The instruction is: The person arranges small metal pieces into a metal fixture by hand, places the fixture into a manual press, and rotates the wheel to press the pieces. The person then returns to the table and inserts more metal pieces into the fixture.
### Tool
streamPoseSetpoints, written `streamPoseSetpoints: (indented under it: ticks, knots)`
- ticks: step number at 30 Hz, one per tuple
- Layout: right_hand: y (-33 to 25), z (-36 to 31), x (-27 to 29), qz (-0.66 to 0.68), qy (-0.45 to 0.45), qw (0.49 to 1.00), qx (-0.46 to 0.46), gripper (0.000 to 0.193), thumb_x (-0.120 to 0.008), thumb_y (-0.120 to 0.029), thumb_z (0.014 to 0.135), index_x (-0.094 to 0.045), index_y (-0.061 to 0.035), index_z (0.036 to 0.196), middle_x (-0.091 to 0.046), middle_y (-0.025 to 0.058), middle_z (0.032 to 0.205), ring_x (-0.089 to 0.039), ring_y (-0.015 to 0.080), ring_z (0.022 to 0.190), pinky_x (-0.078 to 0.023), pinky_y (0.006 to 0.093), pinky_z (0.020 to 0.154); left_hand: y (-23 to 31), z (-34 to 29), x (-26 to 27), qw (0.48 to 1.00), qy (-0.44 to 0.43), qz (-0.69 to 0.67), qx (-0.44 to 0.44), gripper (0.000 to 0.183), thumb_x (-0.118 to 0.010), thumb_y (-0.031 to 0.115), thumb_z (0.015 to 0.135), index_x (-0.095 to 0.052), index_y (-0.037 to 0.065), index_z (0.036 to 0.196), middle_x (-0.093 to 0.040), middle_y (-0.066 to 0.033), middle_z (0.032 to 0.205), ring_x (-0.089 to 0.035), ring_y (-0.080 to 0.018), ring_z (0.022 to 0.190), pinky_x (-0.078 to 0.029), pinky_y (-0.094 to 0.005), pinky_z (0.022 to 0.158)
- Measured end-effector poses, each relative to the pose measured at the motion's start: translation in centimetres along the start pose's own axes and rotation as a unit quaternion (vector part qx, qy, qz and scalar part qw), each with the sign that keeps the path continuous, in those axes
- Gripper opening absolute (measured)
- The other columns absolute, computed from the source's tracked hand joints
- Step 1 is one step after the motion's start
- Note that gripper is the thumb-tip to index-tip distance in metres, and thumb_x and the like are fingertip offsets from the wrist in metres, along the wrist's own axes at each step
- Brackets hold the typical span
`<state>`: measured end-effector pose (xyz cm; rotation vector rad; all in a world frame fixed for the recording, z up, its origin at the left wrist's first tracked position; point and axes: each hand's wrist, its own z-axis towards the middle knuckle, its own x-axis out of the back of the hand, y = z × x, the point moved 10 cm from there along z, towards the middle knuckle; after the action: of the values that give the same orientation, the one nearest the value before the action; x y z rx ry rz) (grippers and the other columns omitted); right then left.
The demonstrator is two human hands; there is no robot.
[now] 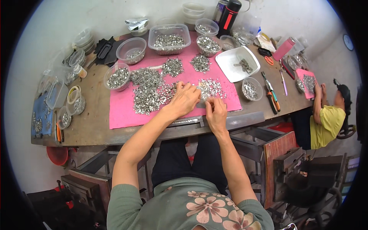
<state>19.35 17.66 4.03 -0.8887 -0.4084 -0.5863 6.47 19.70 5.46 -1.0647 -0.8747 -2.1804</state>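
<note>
My left hand (185, 99) is bent over the pink mat (122, 111), its fingers curled together at the small metal pieces. Close to its right, my right hand (217, 115) has thumb and forefinger pinched together; what either hand holds is too small to make out. Just beyond my fingertips lies a loose spread of shiny small metal pieces (214, 87). Left of my left hand, a larger heap of small metal parts (147, 99) covers the mat. Two smaller piles, a left one (172, 67) and a right one (200, 63), sit farther back.
Plastic tubs of metal parts, among them a rectangular tub (169, 39), line the mat's far side. A white tray (237, 63) and a round tub (252, 89) stand right. Pliers (270, 94) lie beside them. Another person (326, 119) sits at the far right.
</note>
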Motion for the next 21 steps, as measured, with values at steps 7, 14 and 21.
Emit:
streamPoseSetpoints:
  ticks: [7,14,21]
  knots:
    - [-0.8,-1.4,1.7,0.131,-0.042,0.989,-0.062,0.006,-0.066,0.001,0.093,-0.062,0.0024,0.096,-0.063,0.0130,0.088,-0.064,0.0256,0.072,-0.051,0.0361,0.065,0.1,1.9,-2.7,0.993,-0.080,0.072,-0.037,0.011,-0.068,0.011,0.084,-0.065,0.005,0.093,-0.064,-0.0116,0.098,-0.058,-0.0297,0.101,-0.037,-0.0503,0.095]
    - [-4.4,-2.5,-0.1,0.199,-0.136,0.970,-0.017,0.007,-0.066,0.002,0.090,-0.061,0.0008,0.094,-0.064,0.0132,0.094,-0.062,0.0320,0.087,-0.049,0.0393,0.080,-0.5,-1.2,0.3,0.988,-0.012,-0.141,0.056,0.011,-0.063,0.006,0.087,-0.056,0.003,0.095,-0.061,-0.0155,0.097,-0.056,-0.0330,0.097,-0.039,-0.0468,0.090]
    - [-4.2,-2.9,-1.2,0.177,-0.143,0.974,-0.009,0.006,-0.065,0.000,0.090,-0.060,-0.0005,0.094,-0.065,0.0123,0.093,-0.062,0.0316,0.089,-0.047,0.0403,0.084,0.1,-8.0,6.0,0.967,0.107,-0.170,0.155,0.011,-0.063,0.001,0.094,-0.063,-0.001,0.105,-0.064,-0.0133,0.090,-0.063,-0.0268,0.085,-0.051,-0.0370,0.079]
